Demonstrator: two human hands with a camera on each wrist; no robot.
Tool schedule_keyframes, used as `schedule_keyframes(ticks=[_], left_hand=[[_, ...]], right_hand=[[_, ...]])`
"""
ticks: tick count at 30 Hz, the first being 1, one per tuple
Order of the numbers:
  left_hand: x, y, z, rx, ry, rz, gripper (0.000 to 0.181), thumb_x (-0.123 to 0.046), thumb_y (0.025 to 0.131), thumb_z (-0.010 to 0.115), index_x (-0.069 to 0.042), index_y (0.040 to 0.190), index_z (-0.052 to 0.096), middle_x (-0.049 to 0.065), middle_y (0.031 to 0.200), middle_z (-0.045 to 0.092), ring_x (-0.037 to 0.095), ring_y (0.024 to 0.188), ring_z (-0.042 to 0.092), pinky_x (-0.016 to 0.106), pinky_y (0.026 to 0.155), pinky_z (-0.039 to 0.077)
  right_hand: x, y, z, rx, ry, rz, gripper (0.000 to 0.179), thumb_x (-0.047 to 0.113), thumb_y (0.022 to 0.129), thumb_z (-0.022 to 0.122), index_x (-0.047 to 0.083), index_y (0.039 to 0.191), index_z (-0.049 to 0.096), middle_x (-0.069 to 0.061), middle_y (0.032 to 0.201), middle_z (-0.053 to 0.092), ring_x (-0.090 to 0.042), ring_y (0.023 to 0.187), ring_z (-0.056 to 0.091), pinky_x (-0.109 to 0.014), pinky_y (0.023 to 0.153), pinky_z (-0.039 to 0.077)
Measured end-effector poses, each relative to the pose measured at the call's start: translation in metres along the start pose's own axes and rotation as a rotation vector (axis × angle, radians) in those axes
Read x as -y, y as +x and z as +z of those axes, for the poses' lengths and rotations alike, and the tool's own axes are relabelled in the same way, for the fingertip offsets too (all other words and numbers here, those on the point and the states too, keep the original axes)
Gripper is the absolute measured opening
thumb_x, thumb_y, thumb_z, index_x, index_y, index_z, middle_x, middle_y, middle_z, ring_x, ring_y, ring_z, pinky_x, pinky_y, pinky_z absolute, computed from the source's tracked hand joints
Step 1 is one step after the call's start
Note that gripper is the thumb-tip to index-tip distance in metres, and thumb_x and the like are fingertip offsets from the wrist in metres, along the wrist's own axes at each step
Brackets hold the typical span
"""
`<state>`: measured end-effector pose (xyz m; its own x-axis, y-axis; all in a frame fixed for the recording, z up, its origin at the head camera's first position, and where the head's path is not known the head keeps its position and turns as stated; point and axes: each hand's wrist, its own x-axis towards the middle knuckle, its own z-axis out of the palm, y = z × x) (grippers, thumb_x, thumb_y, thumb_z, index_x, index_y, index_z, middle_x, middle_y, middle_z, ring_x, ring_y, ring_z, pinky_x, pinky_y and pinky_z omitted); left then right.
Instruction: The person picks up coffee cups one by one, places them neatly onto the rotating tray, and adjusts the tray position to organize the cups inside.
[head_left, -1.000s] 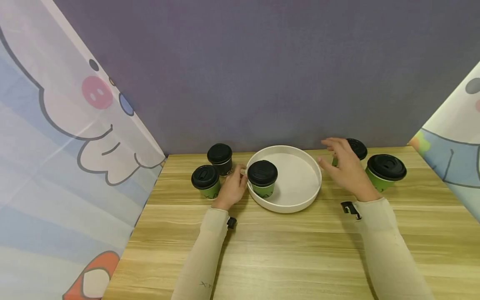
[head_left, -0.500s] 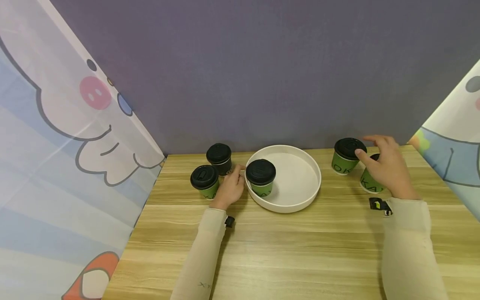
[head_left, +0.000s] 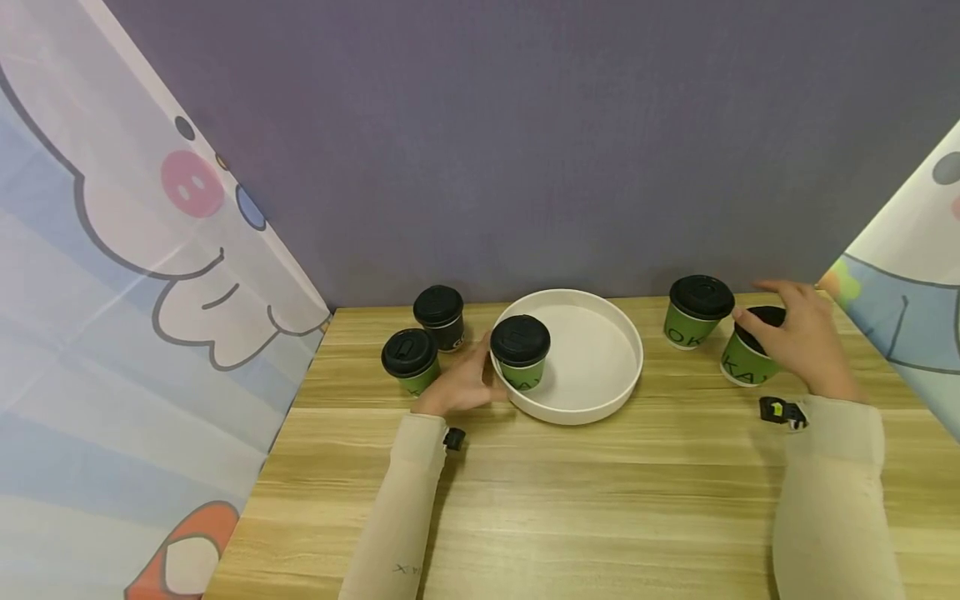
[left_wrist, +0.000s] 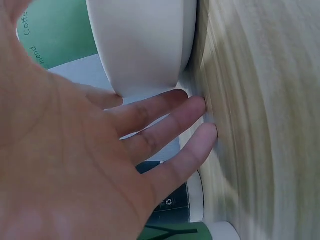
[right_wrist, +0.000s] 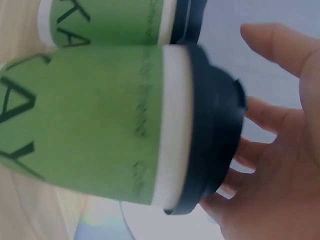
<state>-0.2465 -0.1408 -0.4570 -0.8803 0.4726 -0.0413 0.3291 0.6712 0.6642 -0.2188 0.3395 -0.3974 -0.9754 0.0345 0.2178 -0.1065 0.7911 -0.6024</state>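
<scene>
In the head view, a round white tray (head_left: 600,358) holds a green paper cup with a black lid (head_left: 521,354) at its left side. My left hand (head_left: 459,385) is at the tray's left rim. The left wrist view shows its straight, spread fingers (left_wrist: 170,135) beside the white tray wall (left_wrist: 145,45), fingertips close to the tabletop. My right hand (head_left: 804,337) is around the lid of a green cup (head_left: 746,358) on the right. In the right wrist view the fingers lie behind that cup's black lid (right_wrist: 215,130), and the thumb (right_wrist: 275,45) stands apart from it.
Another lidded green cup (head_left: 690,321) stands just left of the right hand's cup. Left of the tray are a black cup (head_left: 442,321) and a green cup (head_left: 412,362), both lidded. A grey wall (head_left: 525,150) rises behind the wooden table (head_left: 570,517).
My right hand has moved right, from beside the farther right cup to the nearer one's lid. The left hand has turned and spread its fingers at the tray rim. The cups stay put.
</scene>
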Motion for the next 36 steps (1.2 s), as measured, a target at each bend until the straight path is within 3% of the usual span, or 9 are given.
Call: schedule_keyframes(ticks=[2, 5, 10, 18, 26, 36], left_hand=[[-0.002, -0.001, 0.000, 0.024, -0.012, -0.029, 0.125, -0.045, 0.076, 0.088, -0.028, 0.166, 0.003, 0.008, 0.171, 0.021, 0.027, 0.155, 0.027, 0.052, 0.124, 0.028], [-0.003, -0.003, 0.000, 0.036, 0.002, -0.078, 0.133, -0.058, 0.074, 0.087, -0.031, 0.166, -0.005, 0.008, 0.173, 0.015, 0.026, 0.158, 0.020, 0.053, 0.124, 0.027], [-0.005, -0.003, 0.001, 0.015, 0.028, -0.118, 0.135, -0.068, 0.070, 0.084, -0.034, 0.165, -0.006, 0.008, 0.172, 0.019, 0.027, 0.157, 0.024, 0.053, 0.123, 0.030], [-0.003, 0.001, 0.006, -0.018, 0.054, -0.125, 0.135, -0.070, 0.071, 0.082, -0.028, 0.166, -0.004, 0.013, 0.170, 0.023, 0.032, 0.155, 0.029, 0.054, 0.122, 0.032], [-0.001, 0.002, 0.006, -0.021, 0.043, -0.113, 0.134, -0.069, 0.071, 0.083, -0.033, 0.165, -0.006, 0.010, 0.170, 0.023, 0.031, 0.156, 0.027, 0.054, 0.122, 0.030], [0.001, 0.000, 0.007, -0.009, 0.036, -0.134, 0.135, -0.070, 0.072, 0.082, -0.025, 0.167, -0.003, 0.013, 0.171, 0.021, 0.034, 0.157, 0.024, 0.056, 0.123, 0.029]], right_hand=[[-0.006, 0.000, -0.001, 0.024, -0.014, 0.009, 0.073, 0.038, 0.104, 0.057, -0.009, 0.153, 0.033, -0.041, 0.160, 0.017, -0.065, 0.145, 0.013, -0.082, 0.107, 0.018], [-0.013, 0.001, -0.002, 0.063, -0.029, 0.014, 0.078, 0.040, 0.102, 0.059, -0.010, 0.154, 0.030, -0.043, 0.160, 0.011, -0.068, 0.144, 0.010, -0.083, 0.104, 0.018], [-0.019, 0.001, -0.004, 0.125, -0.050, 0.031, 0.087, 0.043, 0.099, 0.063, -0.008, 0.158, 0.023, -0.048, 0.157, 0.011, -0.073, 0.138, 0.012, -0.083, 0.100, 0.022], [-0.022, 0.000, -0.007, 0.231, -0.087, 0.096, 0.101, 0.049, 0.096, 0.066, -0.009, 0.159, 0.013, -0.050, 0.156, 0.000, -0.077, 0.132, 0.015, -0.083, 0.094, 0.026], [-0.025, -0.002, -0.008, 0.254, -0.090, 0.116, 0.113, 0.049, 0.094, 0.070, -0.011, 0.159, 0.001, -0.054, 0.151, 0.004, -0.073, 0.129, 0.023, -0.081, 0.095, 0.029], [-0.027, 0.001, -0.009, 0.270, -0.094, 0.126, 0.118, 0.053, 0.092, 0.072, -0.011, 0.159, -0.001, -0.053, 0.153, 0.006, -0.072, 0.130, 0.022, -0.080, 0.097, 0.029]])
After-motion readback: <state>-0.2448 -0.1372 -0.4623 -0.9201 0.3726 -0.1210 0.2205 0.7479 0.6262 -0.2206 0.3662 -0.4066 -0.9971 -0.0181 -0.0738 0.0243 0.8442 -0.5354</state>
